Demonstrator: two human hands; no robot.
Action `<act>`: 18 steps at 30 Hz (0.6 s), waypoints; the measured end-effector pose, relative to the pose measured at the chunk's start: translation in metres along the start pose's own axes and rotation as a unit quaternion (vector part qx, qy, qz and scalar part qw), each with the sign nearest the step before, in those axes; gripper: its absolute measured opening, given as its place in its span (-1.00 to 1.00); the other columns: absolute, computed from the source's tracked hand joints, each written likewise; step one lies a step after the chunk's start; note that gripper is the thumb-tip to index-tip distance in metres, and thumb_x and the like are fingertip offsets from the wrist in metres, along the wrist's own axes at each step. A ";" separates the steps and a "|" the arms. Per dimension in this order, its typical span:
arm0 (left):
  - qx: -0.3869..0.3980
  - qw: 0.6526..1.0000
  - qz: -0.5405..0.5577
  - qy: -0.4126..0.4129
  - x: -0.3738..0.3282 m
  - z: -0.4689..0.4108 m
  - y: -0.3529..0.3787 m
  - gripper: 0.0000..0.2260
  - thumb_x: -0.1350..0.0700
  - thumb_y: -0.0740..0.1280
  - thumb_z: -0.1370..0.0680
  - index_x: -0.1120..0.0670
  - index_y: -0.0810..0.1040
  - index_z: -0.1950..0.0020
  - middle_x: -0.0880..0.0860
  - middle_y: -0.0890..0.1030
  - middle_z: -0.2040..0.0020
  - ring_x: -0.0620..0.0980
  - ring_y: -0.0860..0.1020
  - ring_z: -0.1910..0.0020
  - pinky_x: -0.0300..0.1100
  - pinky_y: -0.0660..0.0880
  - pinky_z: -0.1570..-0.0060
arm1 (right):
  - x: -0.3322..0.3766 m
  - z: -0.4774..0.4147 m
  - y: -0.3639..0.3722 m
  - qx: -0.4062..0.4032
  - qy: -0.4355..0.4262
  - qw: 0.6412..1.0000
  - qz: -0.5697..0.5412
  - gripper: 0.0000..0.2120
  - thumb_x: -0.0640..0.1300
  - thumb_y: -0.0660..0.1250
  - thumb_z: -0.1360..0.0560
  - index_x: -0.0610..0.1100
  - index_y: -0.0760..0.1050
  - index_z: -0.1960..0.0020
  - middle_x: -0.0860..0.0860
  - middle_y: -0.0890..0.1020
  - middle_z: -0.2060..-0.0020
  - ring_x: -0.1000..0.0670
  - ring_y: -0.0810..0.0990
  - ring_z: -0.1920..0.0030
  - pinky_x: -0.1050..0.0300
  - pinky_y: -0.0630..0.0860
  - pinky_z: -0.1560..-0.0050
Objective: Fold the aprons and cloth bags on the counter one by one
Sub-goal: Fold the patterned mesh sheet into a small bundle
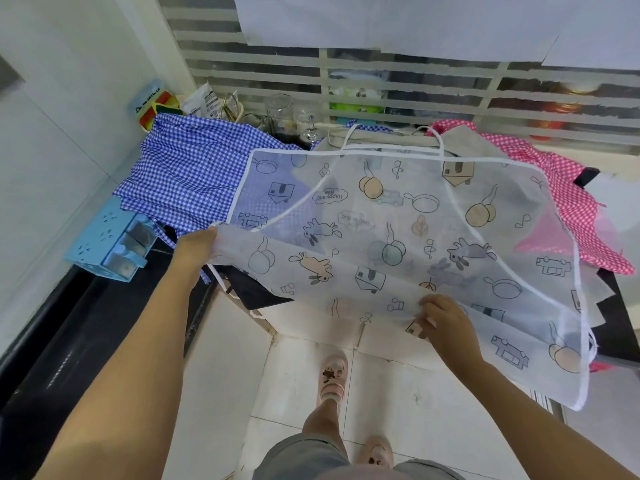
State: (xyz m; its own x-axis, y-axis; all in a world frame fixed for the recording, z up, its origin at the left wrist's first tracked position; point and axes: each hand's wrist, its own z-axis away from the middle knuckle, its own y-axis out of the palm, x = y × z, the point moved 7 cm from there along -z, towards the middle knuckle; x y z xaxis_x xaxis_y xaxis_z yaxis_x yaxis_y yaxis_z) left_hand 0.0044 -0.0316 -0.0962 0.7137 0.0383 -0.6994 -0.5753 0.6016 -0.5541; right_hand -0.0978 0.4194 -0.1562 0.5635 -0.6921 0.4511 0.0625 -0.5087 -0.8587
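Note:
A sheer white apron [398, 237] printed with rabbits, houses and pans lies spread over the counter, its near part hanging past the front edge. My left hand [195, 242] grips its left corner, with the fingers hidden under the cloth. My right hand [446, 318] pinches the near fold toward the right. A blue gingham apron [194, 174] lies crumpled at the back left. At the back right sits a pink gingham apron [568, 192]. A beige cloth bag [384, 137] shows behind the sheer apron's white neck strap.
A light blue box [110, 242] sits on the dark counter [69, 323] at the left. Glass jars [280, 114] and packets stand at the back by the slatted window. Below are the tiled floor and my feet in pink sandals.

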 end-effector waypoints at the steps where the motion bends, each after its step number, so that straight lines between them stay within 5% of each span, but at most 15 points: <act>1: -0.010 1.000 0.019 -0.012 0.003 -0.002 -0.006 -0.62 0.05 0.16 -0.64 0.29 0.40 -0.33 0.20 0.47 -0.21 0.03 0.38 -0.03 -0.14 0.34 0.06 | 0.006 0.000 -0.010 -0.016 -0.021 1.000 -0.002 -0.84 -0.34 0.53 -0.29 -0.20 0.56 0.30 -0.04 0.63 0.11 -0.07 0.58 0.08 0.05 0.59 0.16; 4: 0.001 0.993 0.094 -0.070 0.027 0.004 -0.014 -0.60 0.07 0.15 -0.66 0.25 0.29 -0.43 0.22 0.28 -0.46 0.10 0.35 -0.26 0.04 0.32 -0.16 | 0.030 0.002 -0.032 0.015 -0.110 0.994 -0.008 -0.83 -0.21 0.49 -0.31 -0.10 0.50 0.32 0.00 0.62 -0.04 -0.02 0.47 -0.13 0.06 0.48 -0.10; 6: 0.019 0.980 0.177 -0.093 0.044 0.012 -0.008 -0.69 0.12 0.15 -0.66 0.20 0.34 -0.38 0.19 0.28 -0.47 0.13 0.35 -0.32 0.04 0.34 -0.20 | 0.027 0.002 -0.021 0.217 -0.051 0.973 -0.064 -0.82 -0.01 0.52 -0.32 0.06 0.51 0.34 0.19 0.58 -0.11 0.14 0.47 -0.16 0.14 0.40 -0.19; 8: 0.019 0.968 0.228 -0.102 0.058 0.020 -0.005 -0.68 0.18 0.14 -0.66 0.26 0.34 -0.40 0.20 0.36 -0.42 0.17 0.39 -0.34 -0.02 0.40 -0.20 | 0.023 0.009 -0.012 0.392 0.057 0.907 -0.145 -0.85 0.19 0.49 -0.27 0.15 0.60 0.31 0.29 0.63 0.05 0.26 0.56 0.03 0.30 0.44 -0.04; 10: 0.005 0.962 0.248 -0.112 0.074 0.023 -0.003 -0.68 0.23 0.13 -0.65 0.31 0.35 -0.39 0.21 0.40 -0.39 0.18 0.47 -0.27 -0.06 0.45 -0.10 | 0.002 -0.006 -0.014 0.325 0.144 0.912 -0.203 -0.83 0.15 0.43 -0.37 0.07 0.64 0.14 0.21 0.64 0.19 0.13 0.59 0.16 0.40 0.43 0.21; 11: -0.005 0.959 0.257 -0.122 0.083 0.025 -0.002 -0.71 0.25 0.14 -0.64 0.32 0.39 -0.34 0.22 0.44 -0.36 0.17 0.54 -0.13 -0.09 0.48 0.01 | -0.012 -0.015 -0.013 0.283 0.167 0.928 -0.176 -0.82 0.09 0.39 -0.45 0.04 0.62 0.01 0.18 0.62 0.10 0.07 0.58 0.08 0.42 0.43 0.23; 14: -0.065 0.948 0.284 -0.129 0.100 0.029 -0.007 -0.76 0.25 0.21 -0.60 0.31 0.49 -0.21 0.14 0.57 0.01 -0.04 0.47 0.29 -0.17 0.47 0.21 | -0.036 -0.026 0.014 0.325 0.116 0.939 -0.008 -0.51 -0.01 0.31 -0.55 0.00 0.31 -0.45 0.00 0.35 -0.41 -0.05 0.33 -0.39 0.17 0.29 -0.33; 16: -0.121 0.956 0.243 -0.108 0.105 0.034 -0.019 -0.77 0.21 0.22 -0.60 0.24 0.48 -0.23 0.07 0.49 0.14 -0.05 0.47 0.28 -0.22 0.39 0.27 | -0.042 -0.024 0.027 0.331 0.065 0.940 0.056 -0.36 -0.03 0.34 -0.53 0.02 0.14 -0.52 -0.04 0.17 -0.52 -0.07 0.15 -0.49 0.05 0.13 -0.45; 18: -0.176 0.974 0.123 -0.067 0.104 0.041 -0.033 -0.78 0.26 0.16 -0.61 0.28 0.51 -0.20 0.19 0.52 0.07 0.15 0.55 0.01 -0.15 0.33 0.17 | -0.043 -0.019 0.031 0.317 0.044 0.942 0.098 -0.18 0.06 0.40 -0.46 0.06 -0.02 -0.55 0.00 0.02 -0.55 -0.11 0.01 -0.53 -0.07 0.07 -0.48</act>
State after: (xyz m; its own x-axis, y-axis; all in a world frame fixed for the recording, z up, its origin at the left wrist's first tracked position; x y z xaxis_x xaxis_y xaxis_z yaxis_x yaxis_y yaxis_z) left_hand 0.1143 -0.0152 -0.1322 0.5700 0.2654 -0.7776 -0.8195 0.2518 -0.5147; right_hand -0.1359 0.4233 -0.1970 0.5464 -0.7948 0.2641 0.4608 0.0219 -0.8873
